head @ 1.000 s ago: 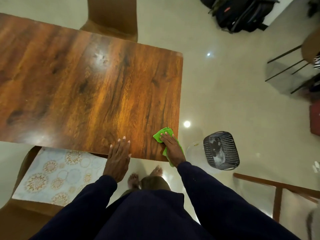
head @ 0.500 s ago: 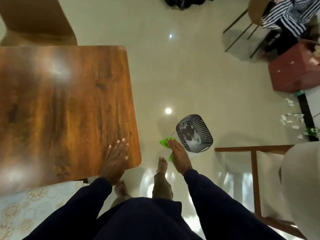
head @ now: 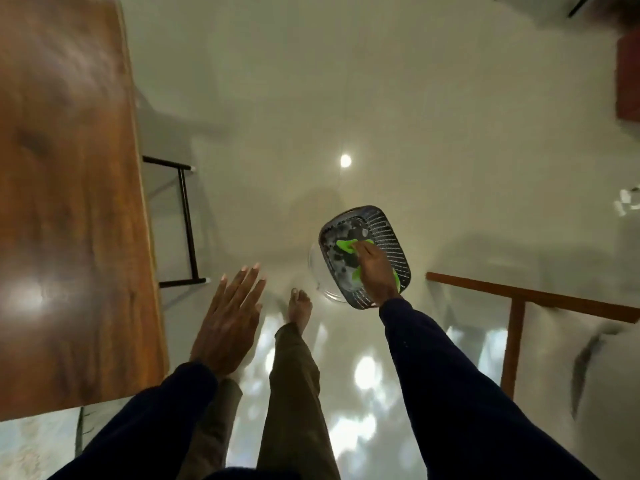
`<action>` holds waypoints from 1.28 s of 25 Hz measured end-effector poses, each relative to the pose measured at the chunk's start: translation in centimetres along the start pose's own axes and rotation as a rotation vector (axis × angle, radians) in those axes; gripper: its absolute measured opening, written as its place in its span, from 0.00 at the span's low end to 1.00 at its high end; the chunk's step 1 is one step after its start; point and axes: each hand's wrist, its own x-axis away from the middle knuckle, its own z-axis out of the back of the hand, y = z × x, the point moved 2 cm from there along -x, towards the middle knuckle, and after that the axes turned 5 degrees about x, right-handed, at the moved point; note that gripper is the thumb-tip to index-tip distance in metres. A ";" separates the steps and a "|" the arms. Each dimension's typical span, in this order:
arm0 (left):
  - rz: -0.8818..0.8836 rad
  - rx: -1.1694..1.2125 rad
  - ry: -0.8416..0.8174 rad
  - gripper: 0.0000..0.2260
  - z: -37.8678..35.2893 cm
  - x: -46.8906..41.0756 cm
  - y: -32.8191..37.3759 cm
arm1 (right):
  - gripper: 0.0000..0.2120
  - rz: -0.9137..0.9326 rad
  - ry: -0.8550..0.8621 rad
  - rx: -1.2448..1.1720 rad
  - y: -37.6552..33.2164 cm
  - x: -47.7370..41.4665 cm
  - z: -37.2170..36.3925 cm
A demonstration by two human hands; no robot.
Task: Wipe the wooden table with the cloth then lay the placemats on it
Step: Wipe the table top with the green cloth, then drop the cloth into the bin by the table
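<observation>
The wooden table (head: 65,202) fills the left side of the head view, its right edge running down the frame. My right hand (head: 375,271) holds the green cloth (head: 346,244) over a dark slatted basket (head: 388,244) that stands on the floor to the right of the table. My left hand (head: 230,317) hovers flat with fingers spread, just off the table's right edge and touching nothing. A pale patterned placemat (head: 34,445) shows blurred at the bottom left, below the table's near edge.
A black metal table leg frame (head: 185,220) stands under the table edge. A wooden frame (head: 516,320) crosses the lower right. A red box (head: 628,77) sits at the far right. My bare foot (head: 299,306) is on the glossy floor beside the basket.
My right hand has carried the green cloth from the table's corner out over the floor basket. My left hand has lifted off the table. The view has swung to the right.
</observation>
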 end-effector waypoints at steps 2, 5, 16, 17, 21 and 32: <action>0.011 -0.003 0.012 0.22 -1.9 -1.0 0.1 | 0.21 -0.019 -0.043 0.047 2.5 -2.5 -2.5; 0.015 -0.010 0.024 0.21 -3.7 -1.9 -0.4 | 0.25 0.030 -0.080 0.026 4.3 -5.2 -5.3; 0.009 -0.115 0.020 0.20 1.5 0.4 1.5 | 0.22 -0.294 -0.124 -0.236 -1.3 -0.5 0.9; 0.023 -0.115 0.050 0.20 2.4 0.8 1.7 | 0.22 -0.261 -0.141 -0.233 -2.4 0.2 1.4; 0.079 -0.099 0.150 0.18 6.0 3.6 1.5 | 0.17 0.018 -0.145 -0.168 -8.5 3.0 3.9; 0.324 -0.035 0.436 0.18 12.1 15.7 0.0 | 0.17 0.246 -0.161 -0.084 -25.1 7.8 11.5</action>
